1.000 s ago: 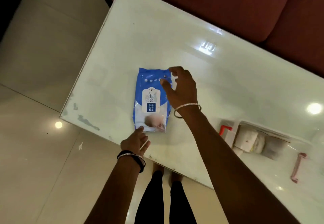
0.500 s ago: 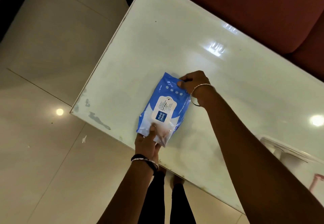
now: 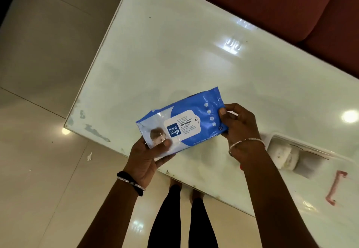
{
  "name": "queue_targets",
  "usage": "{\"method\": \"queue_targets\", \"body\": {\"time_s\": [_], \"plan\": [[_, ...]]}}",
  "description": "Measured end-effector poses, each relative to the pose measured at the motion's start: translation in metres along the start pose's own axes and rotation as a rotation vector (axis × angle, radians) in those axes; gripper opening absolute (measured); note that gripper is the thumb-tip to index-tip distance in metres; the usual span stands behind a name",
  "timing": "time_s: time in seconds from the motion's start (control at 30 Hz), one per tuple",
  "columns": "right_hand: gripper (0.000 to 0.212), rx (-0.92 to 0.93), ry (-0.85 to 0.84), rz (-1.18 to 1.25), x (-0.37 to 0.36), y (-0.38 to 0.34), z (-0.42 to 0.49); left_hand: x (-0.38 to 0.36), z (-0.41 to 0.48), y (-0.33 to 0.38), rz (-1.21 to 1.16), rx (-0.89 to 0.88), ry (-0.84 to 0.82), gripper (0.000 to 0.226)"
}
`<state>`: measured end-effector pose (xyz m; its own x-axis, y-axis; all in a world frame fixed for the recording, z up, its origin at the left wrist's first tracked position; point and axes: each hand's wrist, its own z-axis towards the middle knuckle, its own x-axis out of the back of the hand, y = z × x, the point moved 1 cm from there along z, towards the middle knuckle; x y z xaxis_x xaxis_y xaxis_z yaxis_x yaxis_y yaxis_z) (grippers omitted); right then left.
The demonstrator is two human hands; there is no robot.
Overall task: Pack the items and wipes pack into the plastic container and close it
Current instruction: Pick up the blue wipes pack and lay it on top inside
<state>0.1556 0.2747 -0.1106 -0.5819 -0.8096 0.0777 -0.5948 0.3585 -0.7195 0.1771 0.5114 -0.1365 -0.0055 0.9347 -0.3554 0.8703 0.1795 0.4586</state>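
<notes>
Lifted off the surface (image 3: pixel 174 53) since the earlier frame, wipes pack (image 3: pixel 182 122) is gripped at both ends by left hand (image 3: pixel 149 158) and right hand (image 3: pixel 240 129), mid-frame. Transfer step; container (image 3: pixel 318 150) at right edge is likely next, where room beside the stored items must be found.

Both bare forearms reach forward from the bottom of the view, the left hand (image 3: pixel 149 156) low and near the middle, the right hand (image 3: pixel 240 129) higher and further right. The left grip is closed, thumb on top and fingers curled beneath what it holds; the right grip pinches with thumb in front and fingers behind. A black band and a thin bangle circle the left wrist, a thin bangle the right.
</notes>
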Motion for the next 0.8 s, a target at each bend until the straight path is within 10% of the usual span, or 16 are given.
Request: {"method": "queue_targets", "body": {"time_s": [0.5, 0.8], "plan": [[0.018, 0.122, 0.126, 0.293, 0.142, 0.009, -0.092, -0.102, -0.057, -0.022, 0.507, -0.225, -0.138, 0.041], [0.017, -0.003, 0.482, 0.351, 0.243, 0.067, -0.142, -0.195, -0.066, -0.087, 0.725, -0.287, -0.204, 0.020]]}}
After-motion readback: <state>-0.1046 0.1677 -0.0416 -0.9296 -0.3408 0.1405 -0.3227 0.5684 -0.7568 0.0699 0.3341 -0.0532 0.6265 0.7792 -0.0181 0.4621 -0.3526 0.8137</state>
